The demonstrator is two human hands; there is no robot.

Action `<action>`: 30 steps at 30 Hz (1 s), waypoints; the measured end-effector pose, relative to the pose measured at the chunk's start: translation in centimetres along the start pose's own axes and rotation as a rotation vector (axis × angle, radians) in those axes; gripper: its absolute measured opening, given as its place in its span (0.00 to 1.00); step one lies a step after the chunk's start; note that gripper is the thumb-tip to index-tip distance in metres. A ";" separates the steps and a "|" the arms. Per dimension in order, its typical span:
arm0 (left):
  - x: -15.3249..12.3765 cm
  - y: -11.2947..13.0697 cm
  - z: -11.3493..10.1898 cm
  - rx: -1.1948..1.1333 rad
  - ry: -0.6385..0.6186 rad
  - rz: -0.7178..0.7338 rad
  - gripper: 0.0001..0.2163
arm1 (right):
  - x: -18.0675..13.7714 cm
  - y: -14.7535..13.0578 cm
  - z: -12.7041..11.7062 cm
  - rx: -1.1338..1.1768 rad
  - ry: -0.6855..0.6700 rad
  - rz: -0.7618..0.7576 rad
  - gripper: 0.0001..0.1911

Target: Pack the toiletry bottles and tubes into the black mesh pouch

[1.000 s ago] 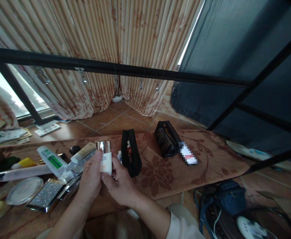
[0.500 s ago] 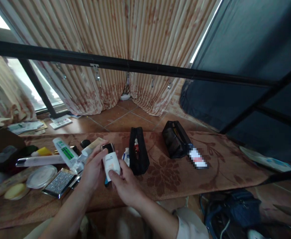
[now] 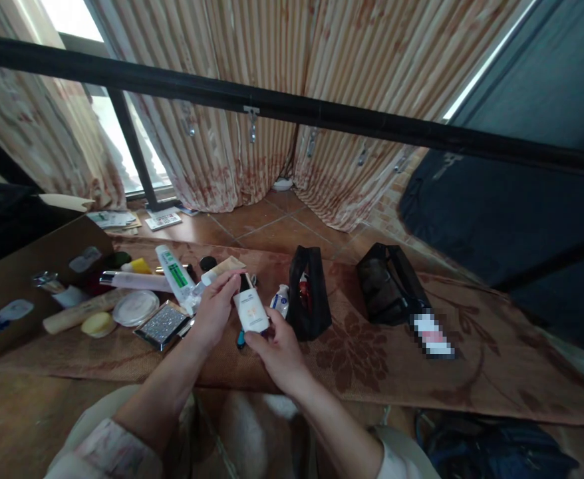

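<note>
Between my two hands is a white bottle (image 3: 251,310) with a black cap (image 3: 245,282), tilted, its printed front facing me. The fingers of my left hand (image 3: 218,303) close around the cap end. My right hand (image 3: 281,349) grips the lower end, its thumb at the base. Just beyond my right hand stands a small white and blue bottle (image 3: 280,299), beside an open black pouch (image 3: 316,313) with a red item (image 3: 304,293) inside. A small blue item (image 3: 241,339) lies below the bottle. A white and green tube (image 3: 175,271) rests left of my left hand.
At left lie a glittery silver compact (image 3: 162,324), a round clear-lidded container (image 3: 136,308), a yellow sponge (image 3: 98,324) and a cardboard box (image 3: 17,293). A second black pouch (image 3: 384,286) stands at right near a blurred-out item (image 3: 432,334). A black rail (image 3: 282,106) crosses above the cloth-covered surface.
The view has swung left, so everything sits further right in the picture. My left thumb has come off the front of the cap, and the bottle is more fully visible. Both hands keep hold of it.
</note>
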State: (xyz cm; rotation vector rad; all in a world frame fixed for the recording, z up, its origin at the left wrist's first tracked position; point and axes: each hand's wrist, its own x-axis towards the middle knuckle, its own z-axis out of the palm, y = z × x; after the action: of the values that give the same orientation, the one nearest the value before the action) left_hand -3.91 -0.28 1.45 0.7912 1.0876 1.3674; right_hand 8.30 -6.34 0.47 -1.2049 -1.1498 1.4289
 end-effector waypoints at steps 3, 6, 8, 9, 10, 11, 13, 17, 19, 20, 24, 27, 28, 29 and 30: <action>0.0 0.0 -0.1 0.021 -0.020 0.009 0.16 | 0.0 0.0 0.0 -0.026 0.003 0.035 0.18; 0.0 -0.1 -0.1 0.019 -0.040 0.012 0.15 | 0.0 0.1 0.1 -0.006 -0.003 0.058 0.17; 0.0 -0.2 -0.1 -0.001 -0.058 0.000 0.15 | 0.0 0.1 0.2 -0.001 -0.010 0.063 0.15; 0.0 -0.2 -0.1 -0.010 -0.069 -0.009 0.15 | 0.0 0.1 0.3 -0.004 -0.010 0.064 0.14; -0.1 -0.2 -0.1 -0.016 -0.083 -0.017 0.16 | -0.1 0.2 0.3 -0.008 -0.008 0.065 0.13; -0.1 -0.2 0.0 -0.017 -0.098 -0.023 0.16 | -0.1 0.2 0.3 -0.012 -0.007 0.068 0.12; -0.2 -0.2 0.0 -0.015 -0.120 -0.022 0.16 | -0.2 0.2 0.3 -0.010 -0.013 0.080 0.12; -0.3 -0.1 0.2 -0.032 -0.145 -0.014 0.15 | -0.2 0.6 0.3 0.008 -0.035 0.105 0.11; -0.4 -0.1 0.3 -0.051 -0.156 -0.029 0.15 | -0.2 0.7 0.3 0.019 -0.038 0.096 0.10; -0.4 -0.1 0.3 -0.058 -0.157 -0.037 0.15 | -0.2 0.8 0.3 0.030 -0.039 0.092 0.10; -0.4 -0.1 0.5 -0.062 -0.159 -0.056 0.14 | -0.3 0.6 0.2 0.092 -0.047 0.108 0.10; -0.4 -0.2 0.5 -0.056 -0.172 -0.063 0.14 | -0.3 0.3 0.2 0.110 -0.049 0.127 0.09; -0.4 -0.2 0.5 -0.055 -0.174 -0.063 0.14 | -0.3 0.2 0.2 0.111 -0.048 0.130 0.09; -0.4 -0.2 0.5 -0.055 -0.174 -0.063 0.14 | -0.2 0.2 0.2 0.110 -0.047 0.131 0.09; -0.4 -0.2 0.5 -0.057 -0.172 -0.062 0.14 | -0.2 0.2 0.2 0.111 -0.047 0.131 0.09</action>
State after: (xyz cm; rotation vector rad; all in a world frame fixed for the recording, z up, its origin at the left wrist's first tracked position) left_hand -3.32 -0.60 1.49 0.8109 0.9275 1.2490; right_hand 8.14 -6.61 0.35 -1.1921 -1.0249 1.6063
